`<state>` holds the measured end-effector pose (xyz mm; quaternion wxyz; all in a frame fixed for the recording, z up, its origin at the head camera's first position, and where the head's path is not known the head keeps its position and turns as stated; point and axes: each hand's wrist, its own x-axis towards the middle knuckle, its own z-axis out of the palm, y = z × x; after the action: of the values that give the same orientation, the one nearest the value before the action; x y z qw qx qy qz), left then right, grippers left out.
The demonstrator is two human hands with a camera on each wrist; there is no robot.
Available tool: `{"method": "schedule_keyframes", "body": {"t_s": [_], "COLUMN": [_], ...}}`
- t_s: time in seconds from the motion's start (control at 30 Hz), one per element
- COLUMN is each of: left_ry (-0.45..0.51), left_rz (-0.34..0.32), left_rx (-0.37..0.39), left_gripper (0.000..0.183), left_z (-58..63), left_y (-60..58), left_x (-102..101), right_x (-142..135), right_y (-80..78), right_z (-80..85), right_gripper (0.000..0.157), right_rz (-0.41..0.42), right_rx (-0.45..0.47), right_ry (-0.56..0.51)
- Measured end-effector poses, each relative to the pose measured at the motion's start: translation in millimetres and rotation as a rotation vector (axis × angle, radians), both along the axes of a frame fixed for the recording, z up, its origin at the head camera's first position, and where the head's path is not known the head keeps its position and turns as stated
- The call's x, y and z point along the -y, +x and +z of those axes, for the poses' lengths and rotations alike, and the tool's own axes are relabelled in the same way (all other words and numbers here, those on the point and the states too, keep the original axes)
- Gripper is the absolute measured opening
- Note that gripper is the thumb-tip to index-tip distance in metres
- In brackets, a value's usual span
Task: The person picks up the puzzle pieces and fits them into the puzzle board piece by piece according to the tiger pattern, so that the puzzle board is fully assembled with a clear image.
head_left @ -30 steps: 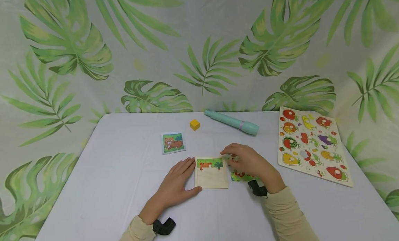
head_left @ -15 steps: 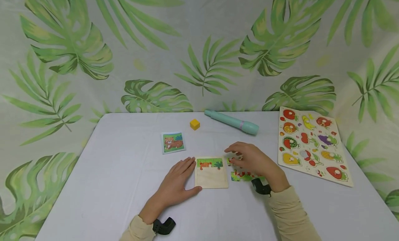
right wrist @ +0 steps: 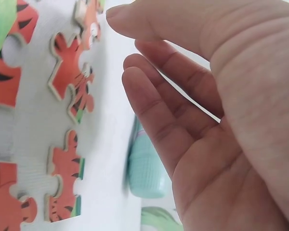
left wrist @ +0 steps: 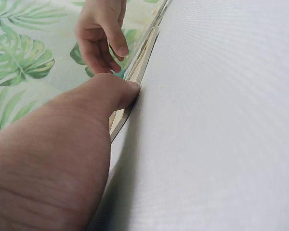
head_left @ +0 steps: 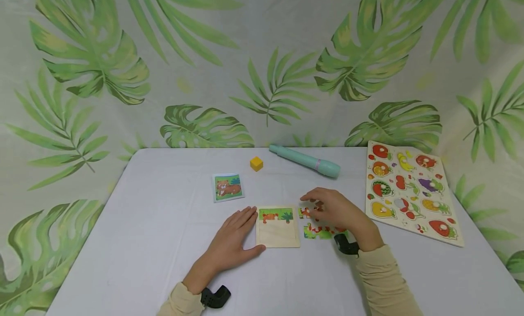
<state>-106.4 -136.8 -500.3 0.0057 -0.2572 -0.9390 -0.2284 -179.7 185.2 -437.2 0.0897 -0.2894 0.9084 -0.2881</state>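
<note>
A small wooden puzzle tray lies on the table, its upper strip filled with joined green and orange pieces and its lower part bare wood. My left hand rests flat at the tray's left edge, fingers straight; in the left wrist view the thumb touches the tray's side. To the right, my right hand hovers over loose puzzle pieces, fingers bent loosely with nothing between them. From the right wrist, several separate orange, black-striped jigsaw pieces show beside the fingers. The hand partly hides them in the head view.
A tiger picture card lies beyond my left hand. Further back are a yellow cube and a teal tube-shaped object with a thicker end. On the far right lies a fruit puzzle board.
My right hand has drawn away from the tray's upper right corner toward the right, uncovering more of the loose pieces. My left hand and the tray have stayed put.
</note>
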Motion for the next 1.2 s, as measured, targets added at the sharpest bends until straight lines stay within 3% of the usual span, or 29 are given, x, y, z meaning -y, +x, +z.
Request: {"method": "schedule_keyframes", "body": {"t_s": [0.53, 1.2], "left_ry": [-0.007, -0.001], "left_rz": [0.005, -0.004], "left_rx": [0.016, -0.014], "left_gripper": [0.09, 0.088], "left_z": [-0.4, 0.8], "left_y": [0.0, 0.4], "left_x": [0.6, -0.2], "right_x": [-4.4, -2.8], "right_y": [-3.7, -5.2], "right_z": [-11.8, -14.3], "right_gripper": [0.039, 0.029], "right_rz": [-0.03, -0.048], "right_rx": [0.072, 0.068], "right_ry": [0.037, 0.071]}}
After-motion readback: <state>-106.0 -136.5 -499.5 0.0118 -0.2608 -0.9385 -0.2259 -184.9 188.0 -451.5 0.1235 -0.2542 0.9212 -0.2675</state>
